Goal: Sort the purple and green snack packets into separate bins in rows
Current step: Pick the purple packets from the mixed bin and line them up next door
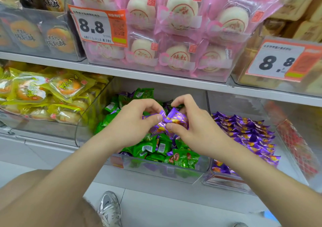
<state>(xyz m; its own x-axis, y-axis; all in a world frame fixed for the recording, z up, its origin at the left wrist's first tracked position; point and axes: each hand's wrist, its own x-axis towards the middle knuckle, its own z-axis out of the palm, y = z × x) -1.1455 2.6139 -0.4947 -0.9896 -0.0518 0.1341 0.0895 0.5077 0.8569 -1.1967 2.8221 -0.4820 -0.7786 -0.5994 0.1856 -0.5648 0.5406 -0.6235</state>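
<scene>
A white shelf (156, 77) ran across the middle of the frame. Below it, at centre, a clear bin (156, 169) held a loose heap of green packets (153, 147) with a few purple ones mixed in. Just to its right, a second bin (224, 180) held purple packets (247, 130) lying in rows. Above the centre bin the left hand (135, 120) and right hand (195, 129) met, fingers curled. Each pinched between thumb and fingers one side of a small purple bunch (174, 120), held just over the green heap.
</scene>
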